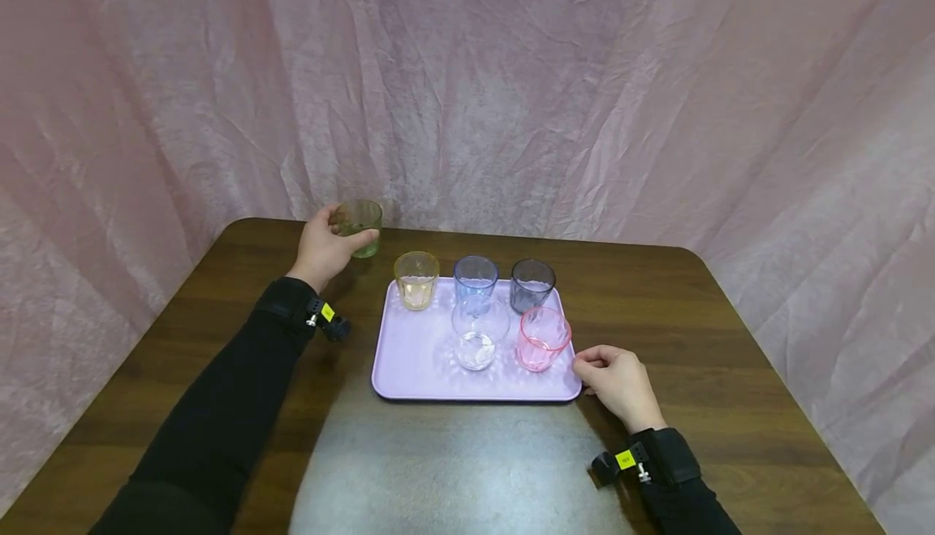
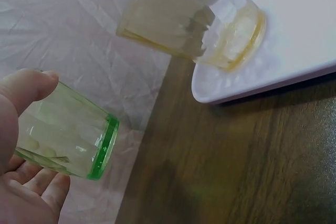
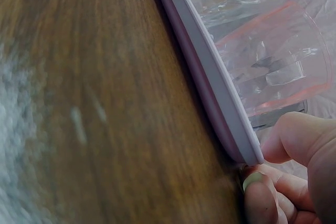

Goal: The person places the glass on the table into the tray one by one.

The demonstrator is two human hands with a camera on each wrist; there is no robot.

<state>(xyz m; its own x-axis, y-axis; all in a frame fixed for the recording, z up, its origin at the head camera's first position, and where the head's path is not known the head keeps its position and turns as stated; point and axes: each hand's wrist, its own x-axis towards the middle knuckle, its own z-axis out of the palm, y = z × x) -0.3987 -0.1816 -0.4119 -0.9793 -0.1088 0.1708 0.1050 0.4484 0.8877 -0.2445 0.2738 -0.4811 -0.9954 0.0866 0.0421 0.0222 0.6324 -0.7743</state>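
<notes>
My left hand (image 1: 324,249) grips a green-tinted glass (image 1: 363,217) beyond the back left corner of a lilac tray (image 1: 412,368). Thumb and fingers lie around the glass, and its thick green base (image 2: 105,148) shows in the left wrist view, apart from the tabletop there. With my right hand (image 1: 621,382) I pinch the tray's right rim near its front corner. On the tray stand a yellow glass (image 1: 417,285), a blue glass (image 1: 475,269) and a dark grey glass (image 1: 531,287) along the back. A clear glass (image 1: 475,350) and a pink glass (image 1: 537,348) stand in front of these.
The tray lies on a brown wooden table (image 1: 730,405) with rounded far corners. Bright light reflects off the table in front of the tray. Behind the far edge hangs a pink curtain (image 1: 482,97). The yellow glass is the one nearest my left hand.
</notes>
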